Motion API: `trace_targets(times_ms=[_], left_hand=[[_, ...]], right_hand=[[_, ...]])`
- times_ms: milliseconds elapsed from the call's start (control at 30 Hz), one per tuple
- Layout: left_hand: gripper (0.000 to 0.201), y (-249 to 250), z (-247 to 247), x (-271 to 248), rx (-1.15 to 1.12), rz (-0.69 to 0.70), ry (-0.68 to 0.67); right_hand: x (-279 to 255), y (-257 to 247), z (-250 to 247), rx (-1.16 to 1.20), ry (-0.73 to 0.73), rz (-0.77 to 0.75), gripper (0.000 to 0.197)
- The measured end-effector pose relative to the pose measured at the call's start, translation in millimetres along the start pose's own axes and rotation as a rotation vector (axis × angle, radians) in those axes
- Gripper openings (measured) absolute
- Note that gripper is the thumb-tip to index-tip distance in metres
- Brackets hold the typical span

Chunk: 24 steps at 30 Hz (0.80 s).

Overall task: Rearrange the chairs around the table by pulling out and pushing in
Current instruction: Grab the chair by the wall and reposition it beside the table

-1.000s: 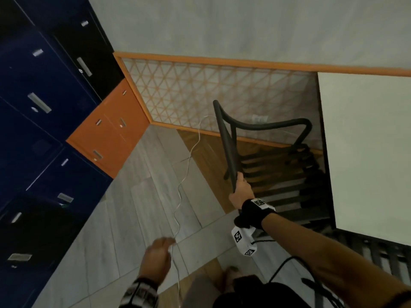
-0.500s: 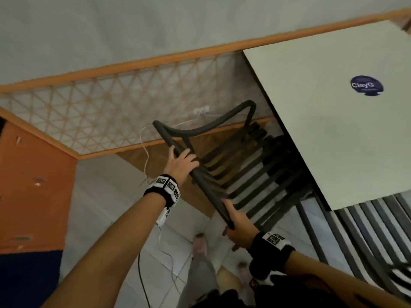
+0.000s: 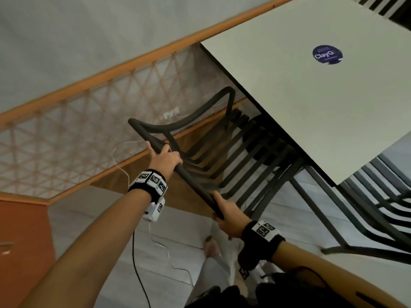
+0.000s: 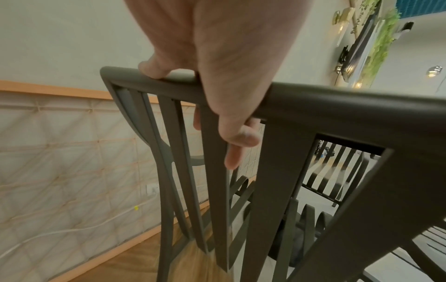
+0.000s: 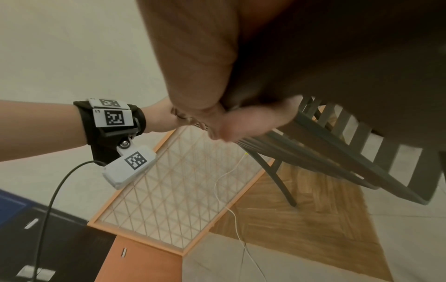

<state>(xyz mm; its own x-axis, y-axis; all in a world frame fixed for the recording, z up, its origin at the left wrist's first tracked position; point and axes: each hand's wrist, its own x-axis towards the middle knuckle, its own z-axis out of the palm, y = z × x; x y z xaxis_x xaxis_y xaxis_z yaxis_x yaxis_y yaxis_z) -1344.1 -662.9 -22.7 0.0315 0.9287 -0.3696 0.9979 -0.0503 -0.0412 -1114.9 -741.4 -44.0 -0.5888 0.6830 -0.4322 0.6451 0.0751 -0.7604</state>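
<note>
A dark grey slatted chair (image 3: 224,156) stands at the near-left side of the white table (image 3: 311,103), its seat partly under the tabletop. My left hand (image 3: 165,160) grips the far part of the chair's top rail (image 3: 193,185); in the left wrist view the fingers (image 4: 231,133) curl over the rail (image 4: 337,106). My right hand (image 3: 226,213) grips the near end of the same rail. In the right wrist view that hand (image 5: 241,122) fills the upper frame, with the chair's slats (image 5: 350,152) below it.
A second dark slatted chair (image 3: 382,210) sits at the table's near right side. An orange-framed lattice panel (image 3: 66,138) lines the wall behind, with a white cable (image 3: 124,170) trailing over the floor. An orange cabinet (image 3: 22,236) stands at left. My foot (image 3: 211,245) is below the chair.
One second ago only my right hand held the chair back; my left hand rose from low down and took hold of the rail. The view has swung right toward the table.
</note>
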Motion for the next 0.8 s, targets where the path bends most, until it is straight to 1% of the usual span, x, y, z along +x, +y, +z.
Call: trace_targets(times_ms=[133,267,367,467,600,700,800], left_hand=[[0.022,-8,-8,32,0.021,0.028,0.018],[0.025,-10,-17,70,0.027,0.046,0.004],[0.025,-12,-25,98,-0.043,0.047,0.012],[0.024,-10,-36,122,0.025,0.092,0.041],[0.019,1,-55,146,0.045,0.118,0.03],[0.022,5,-64,162,0.066,0.113,0.028],[0.023,8,-65,170,0.079,0.102,0.046]], right_hand=[[21,-7,-9,0.026,0.043,0.028,0.045],[40,-10,-28,0.033,0.063,0.06,0.044],[54,-12,-43,0.063,0.077,0.105,0.048],[70,-12,-56,0.065,0.115,0.099,0.048],[87,-6,-73,0.085,0.149,0.102,0.047],[93,-4,-86,0.117,0.143,0.135,0.055],[100,0,-91,0.144,0.151,0.129,0.055]])
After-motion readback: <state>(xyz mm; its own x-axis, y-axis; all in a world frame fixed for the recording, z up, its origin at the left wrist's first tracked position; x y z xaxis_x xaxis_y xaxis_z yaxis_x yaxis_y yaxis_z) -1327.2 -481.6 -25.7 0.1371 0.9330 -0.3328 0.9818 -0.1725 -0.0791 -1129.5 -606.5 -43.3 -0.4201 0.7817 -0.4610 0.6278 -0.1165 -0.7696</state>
